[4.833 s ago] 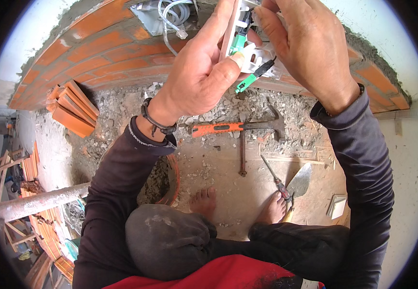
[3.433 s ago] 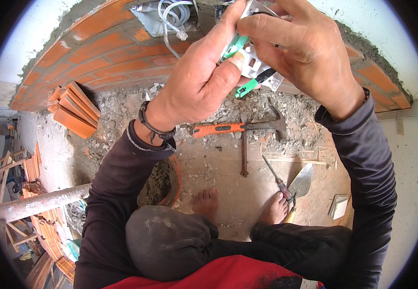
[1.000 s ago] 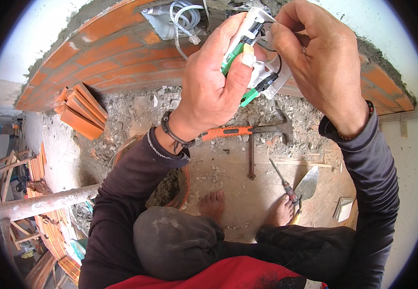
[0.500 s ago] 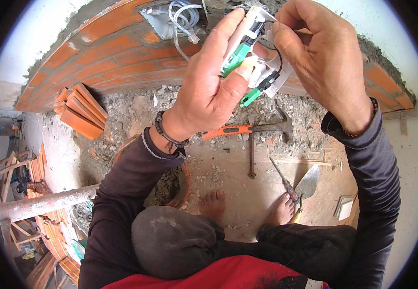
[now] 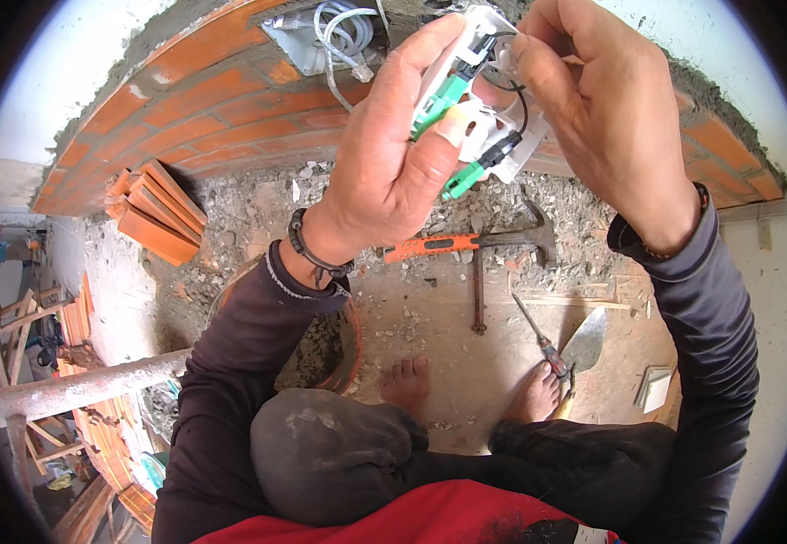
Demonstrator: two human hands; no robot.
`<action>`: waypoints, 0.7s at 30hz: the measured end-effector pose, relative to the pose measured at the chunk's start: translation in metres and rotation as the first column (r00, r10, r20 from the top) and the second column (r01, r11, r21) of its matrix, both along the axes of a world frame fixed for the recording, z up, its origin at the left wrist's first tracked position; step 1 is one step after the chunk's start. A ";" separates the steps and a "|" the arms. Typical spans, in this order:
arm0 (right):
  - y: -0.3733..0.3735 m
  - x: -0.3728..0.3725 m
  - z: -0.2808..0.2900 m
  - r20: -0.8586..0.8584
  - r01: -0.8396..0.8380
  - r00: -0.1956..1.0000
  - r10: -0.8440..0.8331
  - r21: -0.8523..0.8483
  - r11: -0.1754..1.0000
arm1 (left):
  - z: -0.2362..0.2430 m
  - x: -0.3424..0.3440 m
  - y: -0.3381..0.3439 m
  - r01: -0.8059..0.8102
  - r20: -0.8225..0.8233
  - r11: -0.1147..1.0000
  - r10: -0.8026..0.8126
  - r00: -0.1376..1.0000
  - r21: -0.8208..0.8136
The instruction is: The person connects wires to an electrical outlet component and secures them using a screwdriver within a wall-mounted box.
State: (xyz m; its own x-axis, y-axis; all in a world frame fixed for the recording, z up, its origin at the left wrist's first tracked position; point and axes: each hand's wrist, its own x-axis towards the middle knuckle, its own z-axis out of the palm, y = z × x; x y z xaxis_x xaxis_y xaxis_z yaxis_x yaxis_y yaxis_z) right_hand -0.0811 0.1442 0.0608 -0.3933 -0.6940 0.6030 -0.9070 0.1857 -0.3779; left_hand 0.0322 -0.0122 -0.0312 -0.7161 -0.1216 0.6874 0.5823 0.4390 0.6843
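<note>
My left hand (image 5: 380, 150) is wrapped around a small white plastic fibre outlet box (image 5: 473, 134), holding it up near the brick wall, thumb across its inside. In the box sit a green fibre connector (image 5: 448, 102) with a black boot and, lower down, a second green connector (image 5: 462, 181) at the box's bottom edge. A thin black cable (image 5: 526, 113) loops between them along the right side. My right hand (image 5: 613, 122) is closed in a pinch at the box's upper right, where the cable runs to the fingertips. Its thumb hides the exact grip.
A coiled grey cable (image 5: 350, 36) hangs from a wall box above the brick wall (image 5: 212, 118). Below lie a claw hammer (image 5: 434, 245), a screwdriver (image 5: 538, 331), a trowel (image 5: 586, 343), rubble and stacked brick pieces (image 5: 159, 213). A mortar bucket (image 5: 354, 340) stands beside my left arm.
The box has shifted slightly left and turned a little, so more of its inside shows. Both hands keep their grip, with the right fingers still at the upper right.
</note>
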 end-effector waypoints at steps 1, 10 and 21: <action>-0.002 0.005 -0.001 0.108 0.025 0.994 -0.024 -0.013 1.000 | -0.001 -0.001 -0.002 0.006 -0.008 1.000 -0.006 1.000 -0.015; -0.001 -0.018 -0.001 -0.224 -0.307 0.931 0.290 -0.045 0.951 | 0.014 0.003 0.005 -0.006 0.089 0.996 -0.001 0.996 0.085; -0.006 -0.023 0.003 -0.551 -0.477 0.723 0.416 0.036 0.878 | 0.014 0.001 0.001 0.014 0.112 0.999 -0.017 0.994 0.031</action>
State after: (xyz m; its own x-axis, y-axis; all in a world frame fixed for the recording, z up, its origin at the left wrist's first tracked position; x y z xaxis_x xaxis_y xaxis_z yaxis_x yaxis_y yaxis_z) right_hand -0.1041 0.1382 0.0635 0.3476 -0.6303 0.6942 -0.9333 -0.3039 0.1913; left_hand 0.0335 -0.0117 -0.0172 -0.7904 -0.1297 0.5987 0.5076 0.4085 0.7586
